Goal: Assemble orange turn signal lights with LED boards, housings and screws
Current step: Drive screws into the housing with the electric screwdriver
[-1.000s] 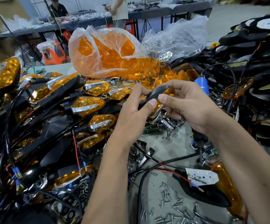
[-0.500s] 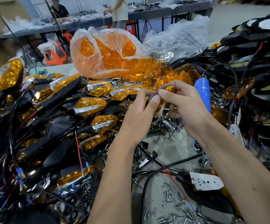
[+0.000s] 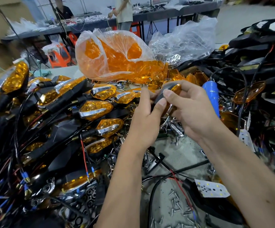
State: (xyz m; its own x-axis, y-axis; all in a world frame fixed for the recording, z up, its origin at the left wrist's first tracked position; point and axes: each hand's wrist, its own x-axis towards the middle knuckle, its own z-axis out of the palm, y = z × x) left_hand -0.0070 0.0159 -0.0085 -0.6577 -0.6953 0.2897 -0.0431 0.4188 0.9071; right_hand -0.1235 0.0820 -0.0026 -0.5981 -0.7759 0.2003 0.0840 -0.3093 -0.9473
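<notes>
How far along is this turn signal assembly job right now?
Done: a heap of finished lights lies at left. In hand: the left hand and right hand press one light together. Left: loose screws, an LED board, the bag of orange lenses, the blue screwdriver.

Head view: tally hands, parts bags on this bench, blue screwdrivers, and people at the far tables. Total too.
Hands: 2, left hand and right hand, both gripping one turn signal light
Parts bags: 2, orange lens bag and clear bag
Blue screwdriver: 1
People: 2, seated person and standing person
Total: 7
</notes>
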